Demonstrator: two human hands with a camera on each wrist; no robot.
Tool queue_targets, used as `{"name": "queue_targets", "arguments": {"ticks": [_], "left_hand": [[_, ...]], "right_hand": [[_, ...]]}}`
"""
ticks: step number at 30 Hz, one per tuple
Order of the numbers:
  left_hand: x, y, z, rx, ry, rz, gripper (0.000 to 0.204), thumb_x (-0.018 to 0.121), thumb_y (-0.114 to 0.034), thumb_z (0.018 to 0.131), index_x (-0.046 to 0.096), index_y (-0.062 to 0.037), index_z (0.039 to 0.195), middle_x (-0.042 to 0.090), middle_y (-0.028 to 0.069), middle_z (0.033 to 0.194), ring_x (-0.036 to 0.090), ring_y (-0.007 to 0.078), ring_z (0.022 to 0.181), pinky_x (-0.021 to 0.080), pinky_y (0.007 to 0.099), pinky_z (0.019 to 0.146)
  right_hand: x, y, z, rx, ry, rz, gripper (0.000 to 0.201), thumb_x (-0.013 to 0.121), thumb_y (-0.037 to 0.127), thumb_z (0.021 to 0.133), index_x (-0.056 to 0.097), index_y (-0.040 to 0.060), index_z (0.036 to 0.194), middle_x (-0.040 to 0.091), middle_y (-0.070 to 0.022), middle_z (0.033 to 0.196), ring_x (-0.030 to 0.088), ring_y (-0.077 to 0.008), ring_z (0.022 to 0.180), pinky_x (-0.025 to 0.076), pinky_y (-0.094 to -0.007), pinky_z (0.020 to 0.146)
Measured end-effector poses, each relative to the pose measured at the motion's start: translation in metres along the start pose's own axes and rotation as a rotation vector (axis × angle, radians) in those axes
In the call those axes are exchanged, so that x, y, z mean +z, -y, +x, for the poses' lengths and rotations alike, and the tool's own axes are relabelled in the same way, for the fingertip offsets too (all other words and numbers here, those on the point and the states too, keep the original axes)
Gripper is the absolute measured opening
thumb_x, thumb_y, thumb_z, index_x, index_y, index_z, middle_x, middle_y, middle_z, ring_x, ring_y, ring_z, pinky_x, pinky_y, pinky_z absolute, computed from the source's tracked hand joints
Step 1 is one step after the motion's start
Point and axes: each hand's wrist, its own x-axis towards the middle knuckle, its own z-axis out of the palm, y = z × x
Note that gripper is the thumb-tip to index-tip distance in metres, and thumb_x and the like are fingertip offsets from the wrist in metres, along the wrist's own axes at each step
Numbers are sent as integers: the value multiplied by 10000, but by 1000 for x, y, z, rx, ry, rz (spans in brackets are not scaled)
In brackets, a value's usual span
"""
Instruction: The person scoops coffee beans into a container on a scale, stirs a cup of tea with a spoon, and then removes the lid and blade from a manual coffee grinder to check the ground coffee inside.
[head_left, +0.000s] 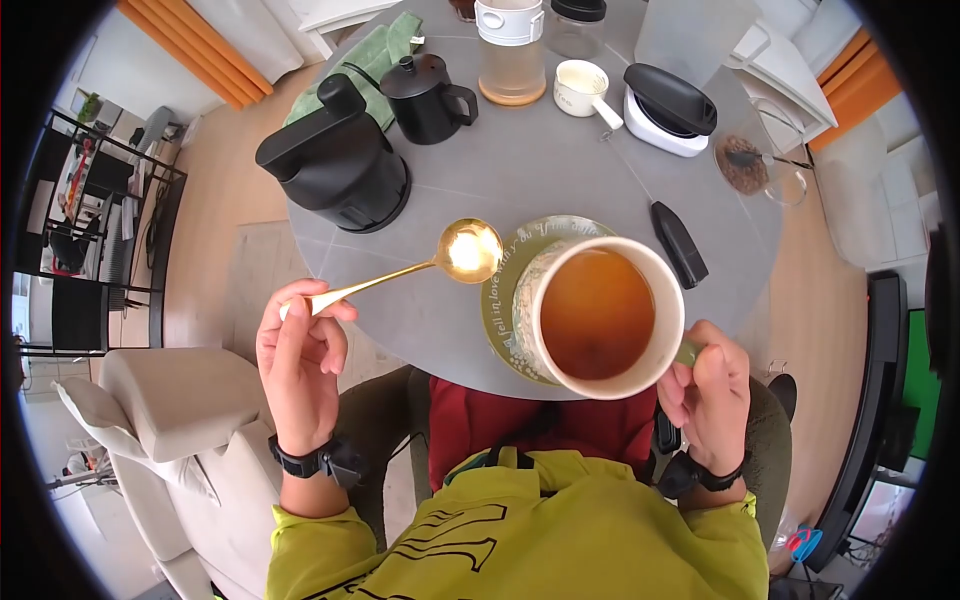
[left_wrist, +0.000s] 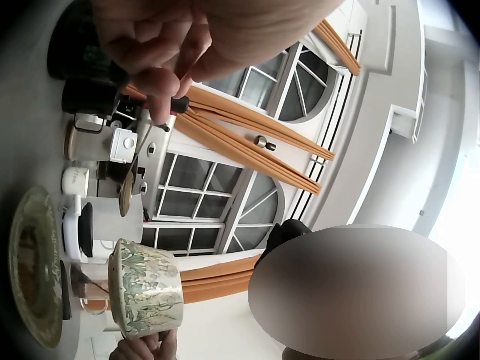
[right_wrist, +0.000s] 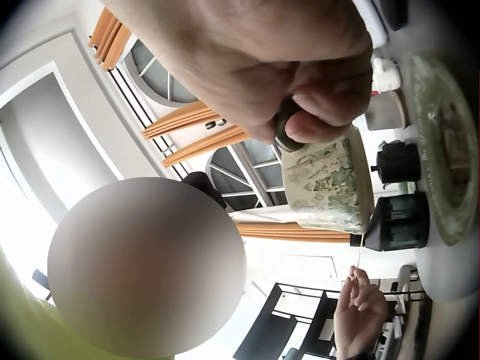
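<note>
The left hand [head_left: 303, 375] pinches the handle end of a gold spoon [head_left: 468, 250] between thumb and fingers. Its round bowl is level with the saucer's left edge in the head view. My right hand [head_left: 715, 395] grips the green handle of a wide cup [head_left: 672, 300] filled with amber-brown liquid. Patterned outside in green and cream, the cup [left_wrist: 146, 289] is raised above the table in the left wrist view. Beneath it lies a green saucer [head_left: 503, 290] with lettering round its rim, partly hidden by the cup in the head view.
On the grey round table [head_left: 450, 190] stand a black lidded appliance [head_left: 335, 165], a black pot [head_left: 420, 100], a green towel [head_left: 310, 98] and a small white cup [head_left: 580, 90]. A milk frother [head_left: 680, 245] lies right of the saucer, near a glass jug [head_left: 745, 175] of brown granules.
</note>
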Motion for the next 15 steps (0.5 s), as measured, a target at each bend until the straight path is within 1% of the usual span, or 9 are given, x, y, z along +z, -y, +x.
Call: {"name": "queue_targets", "arguments": {"ticks": [1, 2, 4, 5, 7, 10, 15], "left_hand": [[0, 0, 0, 3, -1, -5, 244, 442, -203, 1000, 581, -12, 1063, 664, 131, 832, 405, 61, 473, 289, 186, 450], [0, -1, 0, 2, 0, -4, 244, 442, -203, 1000, 581, -12, 1063, 664, 131, 832, 405, 61, 473, 289, 186, 450], [-1, -3, 0, 13, -8, 0, 247, 446, -207, 1000, 582, -12, 1067, 666, 131, 836, 407, 59, 478, 288, 185, 453], [0, -4, 0, 7, -13, 2, 247, 446, -207, 1000, 582, -12, 1067, 666, 131, 836, 407, 59, 478, 288, 185, 453], [1, -4, 0, 19, -27, 19, 249, 450, -211, 1000, 584, -14, 1073, 668, 128, 839, 407, 57, 482, 287, 184, 456], [-1, -3, 0, 18, -19, 13, 252, 451, -214, 1000, 585, -15, 1078, 669, 126, 843, 407, 57, 484, 287, 182, 459], [-1, -2, -1, 9, -3, 12, 254, 452, -216, 999, 583, -15, 1082, 670, 126, 844, 414, 57, 490, 288, 185, 462]], "right_hand": [[2, 1, 3, 0, -5, -2, 429, 462, 403, 992, 537, -2, 874, 478, -13, 594, 391, -46, 434, 249, -194, 393], [1, 0, 4, 0, -6, -2, 429, 462, 403, 992, 537, -2, 874, 478, -13, 594, 391, -46, 434, 249, -194, 393], [0, -3, 6, -17, -7, 14, 429, 442, 416, 996, 473, 45, 783, 468, -14, 591, 378, -52, 430, 245, -199, 388], [0, -4, 8, -8, -6, 15, 429, 442, 416, 996, 473, 45, 783, 468, -14, 591, 378, -52, 430, 245, -199, 388], [1, -7, 9, 4, -65, 5, 435, 416, 424, 1004, 411, 81, 736, 454, -13, 584, 360, -56, 422, 236, -204, 383], [0, -12, 10, 21, -84, 13, 431, 402, 424, 1008, 423, 80, 748, 447, -12, 583, 351, -55, 420, 229, -204, 381], [-2, -26, 11, 69, -63, 3, 417, 402, 410, 1011, 433, 81, 757, 457, -13, 602, 383, -64, 431, 236, -197, 387]]}}
